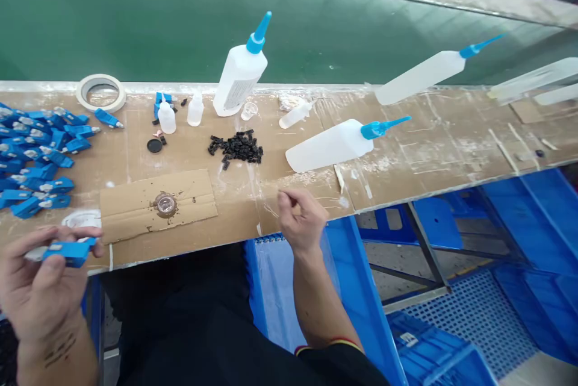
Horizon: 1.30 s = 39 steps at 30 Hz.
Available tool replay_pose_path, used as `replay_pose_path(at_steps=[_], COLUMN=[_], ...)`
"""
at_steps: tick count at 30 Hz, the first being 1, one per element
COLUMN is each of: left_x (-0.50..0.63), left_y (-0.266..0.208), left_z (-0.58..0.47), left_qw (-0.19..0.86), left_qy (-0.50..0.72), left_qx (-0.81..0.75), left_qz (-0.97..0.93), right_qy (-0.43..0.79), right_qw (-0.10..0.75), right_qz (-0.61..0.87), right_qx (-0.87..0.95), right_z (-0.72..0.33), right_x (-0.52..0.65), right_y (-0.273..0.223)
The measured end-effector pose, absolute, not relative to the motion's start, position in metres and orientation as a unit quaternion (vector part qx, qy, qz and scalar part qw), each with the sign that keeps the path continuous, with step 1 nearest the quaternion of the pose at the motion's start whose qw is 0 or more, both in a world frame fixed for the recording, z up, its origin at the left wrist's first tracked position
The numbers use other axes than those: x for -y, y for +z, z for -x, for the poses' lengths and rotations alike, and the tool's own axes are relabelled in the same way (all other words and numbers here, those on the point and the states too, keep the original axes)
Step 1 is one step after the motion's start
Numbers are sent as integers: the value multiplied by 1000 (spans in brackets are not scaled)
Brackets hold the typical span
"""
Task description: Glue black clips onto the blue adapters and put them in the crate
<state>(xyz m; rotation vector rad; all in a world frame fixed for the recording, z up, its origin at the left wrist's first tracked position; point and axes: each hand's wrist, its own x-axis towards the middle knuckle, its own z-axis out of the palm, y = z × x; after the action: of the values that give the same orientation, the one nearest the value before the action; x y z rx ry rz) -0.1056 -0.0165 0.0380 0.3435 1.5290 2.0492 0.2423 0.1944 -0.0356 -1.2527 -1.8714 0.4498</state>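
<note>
My left hand [43, 283] is closed around a small blue plastic part [70, 252] with a white end, off the table's front edge at the left. My right hand [301, 217] hovers at the front edge with thumb and forefinger pinched together; whatever lies between them is too small to make out. Left of it, a cardboard piece [121, 205] bears a small round dish [165, 205] with dark smears around it. Beyond that is a heap of small black pieces [239, 147]. Many similar blue parts [34, 151] are piled at the far left.
A large white bottle [239, 82] with a blue nozzle stands at the back; another bottle [327, 146] lies right of the black pieces. Two small bottles [195, 110], a tape roll [100, 77] and a black cap [154, 146] are nearby. Blue crates [442, 350] stand below right.
</note>
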Motion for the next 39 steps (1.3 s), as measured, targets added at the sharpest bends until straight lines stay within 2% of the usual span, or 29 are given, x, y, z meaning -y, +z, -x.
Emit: replay_pose_path(at_steps=[4,7,9,11,14,17,20,25,30,39], left_x=[13,26,35,42,43,32,16,9,20,22], left_y=[36,27,19,11,2,0,2,3,-1,-16], left_z=[81,76,75,72,62,48,38,39,55,44], left_qw=[339,414,447,466,475,495,513,496,521,668], left_qy=[753,731,716,707,674,595,560,561,540,578], left_qx=[-537,-524,-520,-514,-533,-580,-584,-573,-566,-446], left_qz=[-170,-141,-133,-140,-190,-254,-286,-333,-342,-142], right_qy=[109,76,78,97,167,264,313,336,407,397], right_qw=[268,146,109,124,222,300,311,339,278,308], right_qz=[326,306,308,309,269,162,89,69,-2,23], right_qx=[900,938,942,938,922,902,893,876,870,865], right_z=[-175,-150,-145,-145,-147,-143,-134,-120,-110,-95], right_x=[-228,-257,-269,-268,-236,-180,-130,-108,-117,-102], right_y=[-19,-25,-30,-29,-15,6,18,13,16,12])
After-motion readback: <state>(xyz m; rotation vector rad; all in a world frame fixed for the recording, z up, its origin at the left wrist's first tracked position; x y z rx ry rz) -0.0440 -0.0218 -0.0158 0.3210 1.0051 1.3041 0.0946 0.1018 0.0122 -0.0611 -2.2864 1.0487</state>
